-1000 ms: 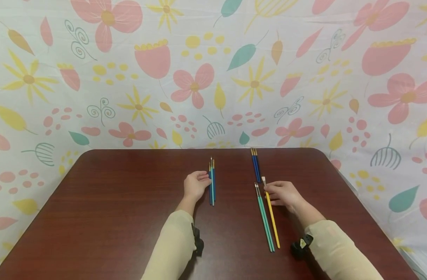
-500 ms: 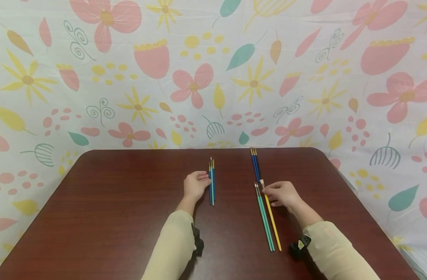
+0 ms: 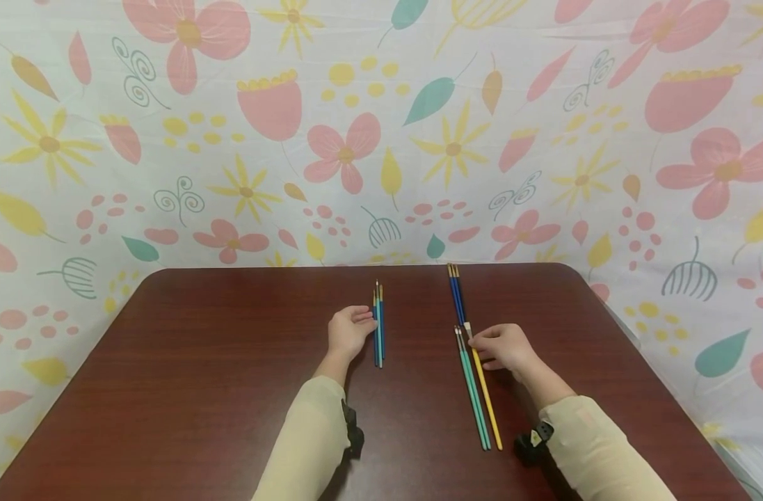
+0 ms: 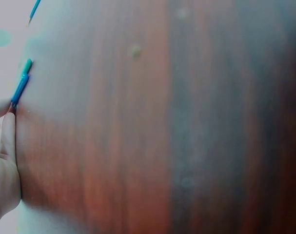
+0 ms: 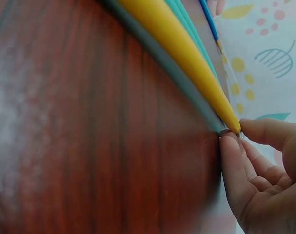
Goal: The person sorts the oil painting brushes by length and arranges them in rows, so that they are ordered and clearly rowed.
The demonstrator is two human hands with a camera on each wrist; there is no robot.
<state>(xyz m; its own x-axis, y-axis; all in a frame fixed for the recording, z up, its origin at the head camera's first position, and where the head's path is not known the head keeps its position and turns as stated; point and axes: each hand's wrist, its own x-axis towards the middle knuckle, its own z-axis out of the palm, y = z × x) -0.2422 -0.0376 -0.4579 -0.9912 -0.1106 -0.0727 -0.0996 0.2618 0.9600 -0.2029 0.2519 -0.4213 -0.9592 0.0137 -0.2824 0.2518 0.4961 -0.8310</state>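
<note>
My right hand (image 3: pixel 506 344) pinches a yellow-handled paintbrush (image 3: pixel 487 395) near its metal collar, bristles pointing away. In the right wrist view, thumb and finger meet at the far end of the yellow handle. Just left of it, two teal paintbrushes (image 3: pixel 474 396) lie side by side on the table. Farther left, my left hand (image 3: pixel 350 335) holds a blue paintbrush (image 3: pixel 376 351) at the left side of a small bunch. A light teal paintbrush (image 3: pixel 380 348) and another blue paintbrush (image 3: pixel 383 334) lie close against it. The left wrist view catches only the hand's edge and the handle ends.
Beyond the teal pair, three dark blue paintbrushes (image 3: pixel 456 299) lie together near the far edge of the brown table (image 3: pixel 199 390). A flower-patterned cloth (image 3: pixel 293 174) hangs behind. Each forearm carries a black wrist camera over a cream sleeve.
My right hand has drawn the yellow paintbrush slightly toward me, its bristle end now close to the dark blue handles. The left hand and its bunch have stayed put.
</note>
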